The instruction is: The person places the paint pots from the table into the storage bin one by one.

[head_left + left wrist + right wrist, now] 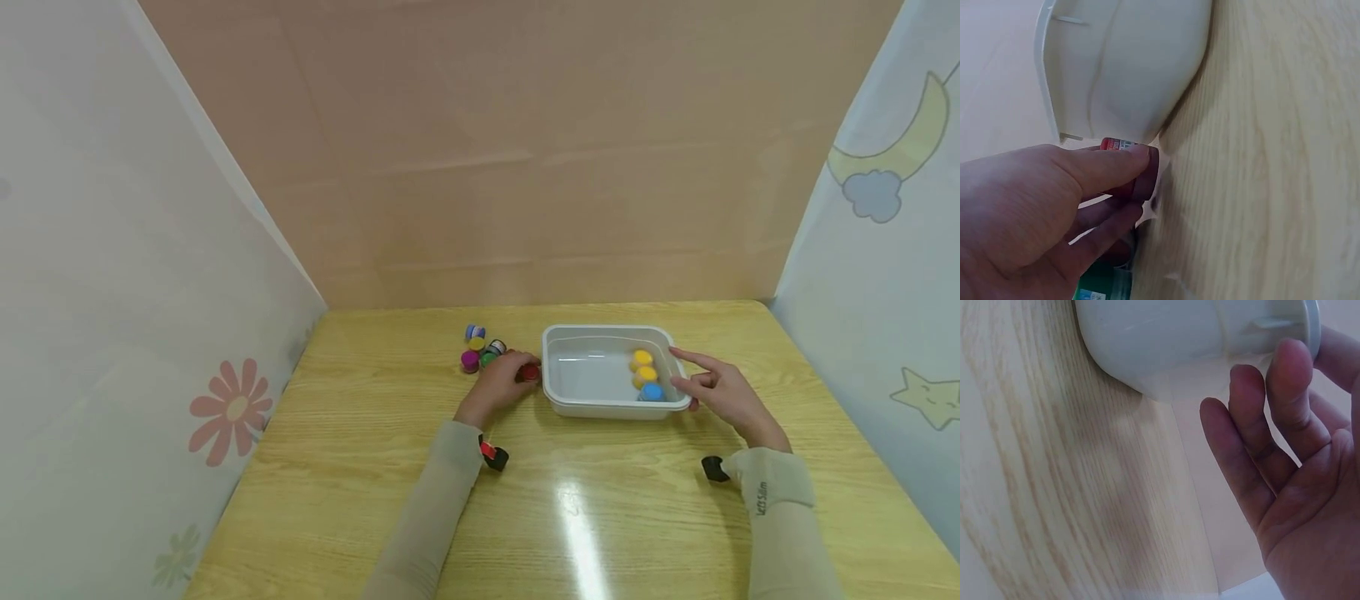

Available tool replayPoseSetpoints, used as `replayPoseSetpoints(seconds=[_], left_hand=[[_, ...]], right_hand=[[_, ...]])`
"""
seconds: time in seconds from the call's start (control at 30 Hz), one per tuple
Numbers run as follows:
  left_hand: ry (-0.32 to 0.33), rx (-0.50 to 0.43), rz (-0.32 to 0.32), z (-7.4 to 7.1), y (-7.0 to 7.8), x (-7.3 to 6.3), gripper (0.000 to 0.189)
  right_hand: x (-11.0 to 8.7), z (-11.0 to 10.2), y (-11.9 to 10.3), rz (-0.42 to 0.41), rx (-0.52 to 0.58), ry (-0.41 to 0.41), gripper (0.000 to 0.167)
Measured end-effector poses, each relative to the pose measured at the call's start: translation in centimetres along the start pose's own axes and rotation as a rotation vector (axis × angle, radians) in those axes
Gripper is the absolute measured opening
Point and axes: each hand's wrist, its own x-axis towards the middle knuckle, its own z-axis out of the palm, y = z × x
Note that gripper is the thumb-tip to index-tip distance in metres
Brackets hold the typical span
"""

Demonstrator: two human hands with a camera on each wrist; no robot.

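Observation:
My left hand (501,385) pinches a small red paint jar (530,372) between thumb and fingers. In the left wrist view the red jar lies tilted on its side, close to the tub's outer wall. A white plastic tub (585,410) stands upright on the table, with two yellow-topped jars (646,377) and a blue-topped jar (651,392) along its right side. At the tub's right end, my right hand (723,396) holds the rim, thumb over the edge and index finger by the far corner. Its other fingers (1247,394) are loosely bent outside the wall.
Beside my left hand several small jars are clustered: purple (469,361), green (488,358), yellow (477,343), blue (475,332) and a dark one (497,347). The wooden table (600,500) ends at a brown back panel (540,167), with pale decorated walls either side.

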Motion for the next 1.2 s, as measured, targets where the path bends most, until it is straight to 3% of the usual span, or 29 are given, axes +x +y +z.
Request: replayPoseSetpoints(seconds=[0.27,0.53,0.73,1.2], left_hand=[[0.007,-0.121,-0.076,-1.2,0.3,-0.6,0.033],[0.065,-0.057,-0.012,-2.9,1.1,-0.4,0.034],[0.134,-0.133,-0.032,-3.7,1.8,-0.4,0.033],[0.228,-0.328,0.041,-4.1,3.1,-0.1,0.032]], right_hand=[[-0.2,0.0,-0.2,-0.001,0.013,0.005,0.068],[-0.1,0.1,0.0,-0.006,0.015,0.013,0.068],[0.1,0.0,0.0,-0.019,0.029,0.013,0.067],[0.1,0.0,0.2,-0.011,0.032,0.009,0.067]])
